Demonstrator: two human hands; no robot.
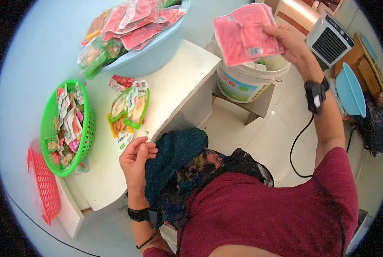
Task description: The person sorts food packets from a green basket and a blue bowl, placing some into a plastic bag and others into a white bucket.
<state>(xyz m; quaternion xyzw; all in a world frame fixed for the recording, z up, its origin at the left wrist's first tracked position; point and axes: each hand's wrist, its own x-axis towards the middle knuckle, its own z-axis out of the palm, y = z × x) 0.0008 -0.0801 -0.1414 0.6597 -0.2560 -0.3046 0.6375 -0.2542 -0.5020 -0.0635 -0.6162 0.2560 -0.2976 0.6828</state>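
Observation:
In the head view, my right hand (288, 43) is closed on the edge of flat red plastic packets (247, 36), held up over a white bucket (241, 81) with a printed label. My left hand (136, 157), loosely curled with its fingers apart and nothing in it, is by the front edge of the white table (174, 81). Close to it lie small snack packets (131, 107) with green, yellow and red edges. Whatever is printed on the packets is too blurred to read.
A light blue basin (150, 58) heaped with red and green packets stands at the table's back. Left of it is a green basket (90, 128) of small packets; a red basket (45, 188) leans by the wall. The bucket rests on a stool (256, 109).

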